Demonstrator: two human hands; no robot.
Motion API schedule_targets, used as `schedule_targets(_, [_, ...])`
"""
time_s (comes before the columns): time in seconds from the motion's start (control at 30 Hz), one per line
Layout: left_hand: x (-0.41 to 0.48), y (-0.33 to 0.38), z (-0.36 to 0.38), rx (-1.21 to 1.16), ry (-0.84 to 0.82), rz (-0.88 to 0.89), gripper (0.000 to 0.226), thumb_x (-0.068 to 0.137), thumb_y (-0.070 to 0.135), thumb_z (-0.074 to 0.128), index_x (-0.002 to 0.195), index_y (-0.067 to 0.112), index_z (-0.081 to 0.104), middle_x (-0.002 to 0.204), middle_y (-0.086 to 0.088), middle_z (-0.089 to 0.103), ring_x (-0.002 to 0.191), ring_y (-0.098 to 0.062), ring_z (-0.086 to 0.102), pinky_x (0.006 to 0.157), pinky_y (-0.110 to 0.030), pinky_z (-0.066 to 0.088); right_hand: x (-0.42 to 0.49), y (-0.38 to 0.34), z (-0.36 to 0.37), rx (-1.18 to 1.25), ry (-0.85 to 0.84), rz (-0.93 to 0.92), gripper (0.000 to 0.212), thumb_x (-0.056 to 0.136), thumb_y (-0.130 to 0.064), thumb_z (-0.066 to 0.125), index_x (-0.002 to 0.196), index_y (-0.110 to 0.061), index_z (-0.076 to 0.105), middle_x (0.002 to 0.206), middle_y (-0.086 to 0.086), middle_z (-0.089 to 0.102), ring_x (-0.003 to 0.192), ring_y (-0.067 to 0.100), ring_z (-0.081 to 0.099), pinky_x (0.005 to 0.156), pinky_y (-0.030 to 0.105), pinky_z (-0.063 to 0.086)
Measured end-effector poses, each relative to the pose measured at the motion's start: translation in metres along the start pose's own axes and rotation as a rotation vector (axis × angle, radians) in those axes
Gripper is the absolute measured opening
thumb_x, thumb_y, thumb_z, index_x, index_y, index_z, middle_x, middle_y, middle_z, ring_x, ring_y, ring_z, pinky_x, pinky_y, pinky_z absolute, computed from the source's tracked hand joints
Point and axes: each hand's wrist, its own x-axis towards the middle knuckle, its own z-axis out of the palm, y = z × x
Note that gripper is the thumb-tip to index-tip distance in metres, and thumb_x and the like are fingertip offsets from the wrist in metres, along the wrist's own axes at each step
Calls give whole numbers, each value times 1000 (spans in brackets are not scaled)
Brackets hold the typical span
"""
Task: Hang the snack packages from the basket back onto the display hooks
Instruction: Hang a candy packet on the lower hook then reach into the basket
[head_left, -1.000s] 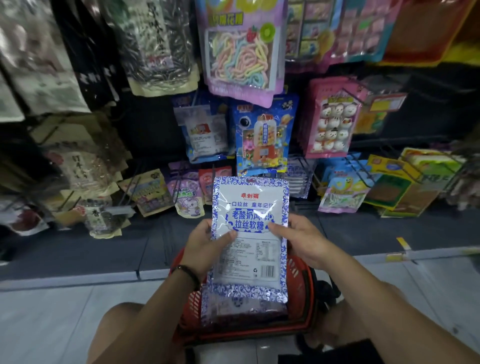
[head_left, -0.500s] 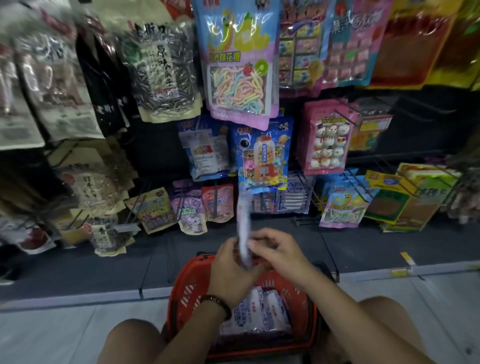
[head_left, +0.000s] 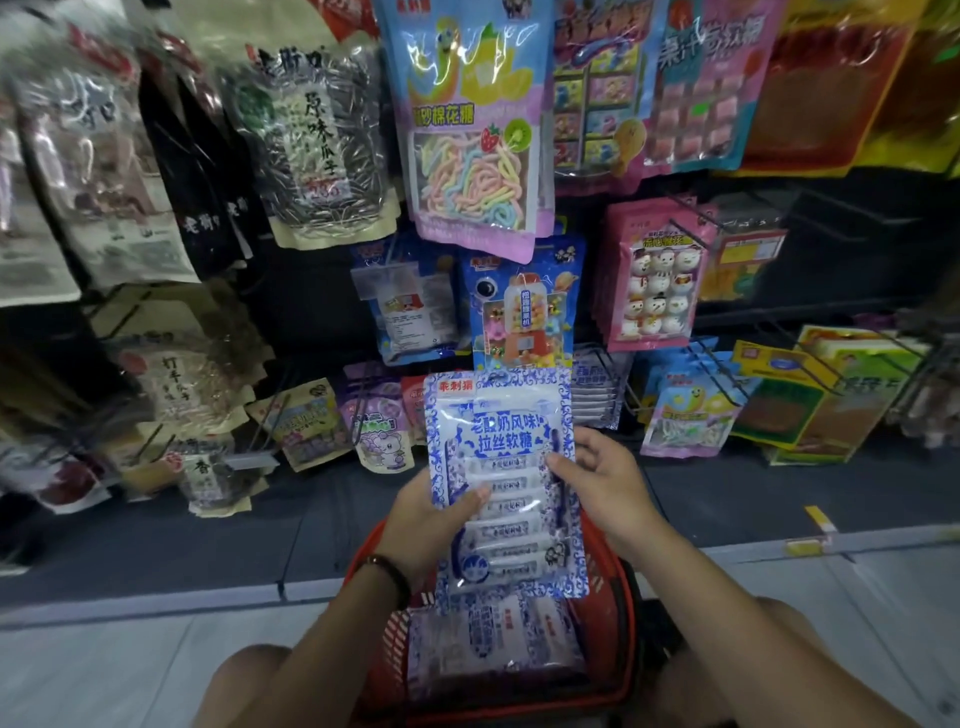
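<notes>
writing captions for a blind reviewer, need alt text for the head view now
The left hand and right hand hold a blue-and-white soft-candy package upright above a red basket, gripping its left and right edges. More of the same packages lie in the basket, and snack bags hang from display hooks behind.

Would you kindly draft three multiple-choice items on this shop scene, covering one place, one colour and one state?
1. Where is the blue-and-white package relative to the basket?
A) lying inside it
B) hidden behind it
C) held up above it

2. What colour is the basket?
A) green
B) red
C) grey

3. How is the blue-and-white package held?
A) by both the left hand and the right hand
B) by one hand only
C) by neither hand

Answers:
1 C: its lower edge hangs over the basket's opening.
2 B: the rim and mesh walls are red.
3 A: each hand grips one side edge.
</notes>
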Motion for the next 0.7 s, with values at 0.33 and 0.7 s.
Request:
schedule_targets(0.33, [52, 3, 61, 249, 135, 122, 47, 99, 34, 72, 66, 22, 40, 55, 2, 42, 51, -10, 39, 59, -25, 35, 24, 13, -40, -90, 213, -82, 36, 101, -19, 72, 86, -20, 39, 73, -3, 27, 61, 8, 27, 59, 23, 29])
schedule_targets(0.7, [147, -58, 185, 232, 22, -60, 32, 94, 56, 70, 76, 30, 62, 78, -1, 72, 83, -26, 70, 81, -49, 56, 99, 101, -131, -89, 390, 34, 31, 103, -24, 69, 88, -5, 50, 77, 3, 51, 70, 13, 48, 70, 35, 40])
